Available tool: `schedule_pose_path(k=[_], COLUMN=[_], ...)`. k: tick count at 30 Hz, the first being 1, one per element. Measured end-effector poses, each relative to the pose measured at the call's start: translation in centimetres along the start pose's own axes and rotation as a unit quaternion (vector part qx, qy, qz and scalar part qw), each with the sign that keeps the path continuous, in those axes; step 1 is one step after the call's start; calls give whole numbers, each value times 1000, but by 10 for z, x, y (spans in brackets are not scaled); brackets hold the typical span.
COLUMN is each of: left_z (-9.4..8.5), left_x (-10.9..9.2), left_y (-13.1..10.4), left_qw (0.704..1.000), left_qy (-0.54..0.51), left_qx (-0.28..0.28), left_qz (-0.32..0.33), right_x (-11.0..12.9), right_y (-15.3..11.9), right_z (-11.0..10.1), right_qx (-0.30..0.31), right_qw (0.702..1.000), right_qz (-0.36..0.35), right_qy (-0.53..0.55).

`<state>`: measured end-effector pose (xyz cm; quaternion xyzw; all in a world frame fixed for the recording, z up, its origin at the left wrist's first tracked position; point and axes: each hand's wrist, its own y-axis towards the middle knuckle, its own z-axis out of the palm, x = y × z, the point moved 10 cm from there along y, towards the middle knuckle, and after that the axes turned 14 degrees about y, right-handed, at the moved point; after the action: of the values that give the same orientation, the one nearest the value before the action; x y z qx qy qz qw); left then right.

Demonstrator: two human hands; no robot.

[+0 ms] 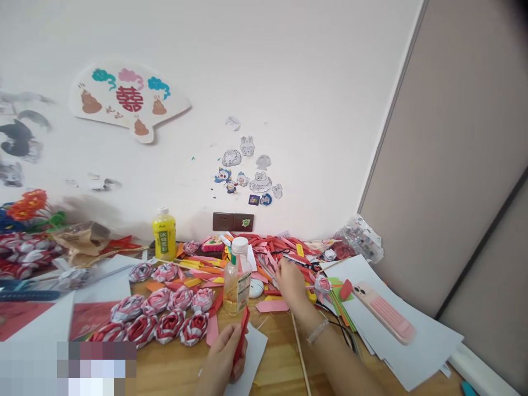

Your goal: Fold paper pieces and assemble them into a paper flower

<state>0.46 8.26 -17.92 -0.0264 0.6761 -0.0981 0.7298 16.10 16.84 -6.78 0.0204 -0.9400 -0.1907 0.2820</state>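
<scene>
My left hand is closed round a folded red paper strip, held upright above a white sheet near the table's front. Farther off, my right hand reaches into a heap of red, pink and yellow paper strips. Its fingers are curled together at the heap, and what they grip is hidden. Between the hands stands a clear bottle of pale yellow liquid, with a white mouse beside it. Rolled red, pink and white paper roses lie in rows left of my left hand.
A yellow drink bottle stands by the wall. To the right, a pink-cased phone rests on white sheets. A thin wooden stick lies under my right forearm, near black cables. Orange flowers are at far left.
</scene>
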Motion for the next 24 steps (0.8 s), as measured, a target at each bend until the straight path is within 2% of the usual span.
schedule_pose_path(k=[3, 7, 9, 11, 13, 15, 17, 19, 22, 24], left_z=[0, 0, 0, 0, 1, 0, 1, 3, 7, 3], left_x=[-4, -6, -7, -9, -11, -12, -12, -12, -12, -12], left_y=[-2, -3, -3, -5, -7, -9, -10, -10, -11, -12], left_qw=[1000, 1000, 999, 999, 998, 998, 998, 998, 998, 998], left_qy=[-16, -20, -18, -20, -27, -37, -42, -40, -21, 1], left_qx=[0, -3, -3, -2, -2, -7, -8, 3, 15, -9], left_qz=[9, 24, 34, 45, 51, 50, 47, 51, 58, 58], right_x=[-2, 8, 20, 35, 49, 58, 65, 69, 63, 59], right_y=[-22, -61, -79, -92, -99, -101, -102, -104, -107, -109], right_z=[-11, -9, -10, -15, -18, -21, -22, -16, 4, 16], right_qx=[10, 70, 83, 71, 57, 51, 49, 71, 143, 174], right_qw=[995, 979, 978, 979, 972, 966, 963, 961, 960, 950], right_qz=[-16, -60, -107, -174, -227, -252, -264, -265, -203, -153], right_qy=[100, 183, 158, 78, 1, -26, -11, 33, 133, 210])
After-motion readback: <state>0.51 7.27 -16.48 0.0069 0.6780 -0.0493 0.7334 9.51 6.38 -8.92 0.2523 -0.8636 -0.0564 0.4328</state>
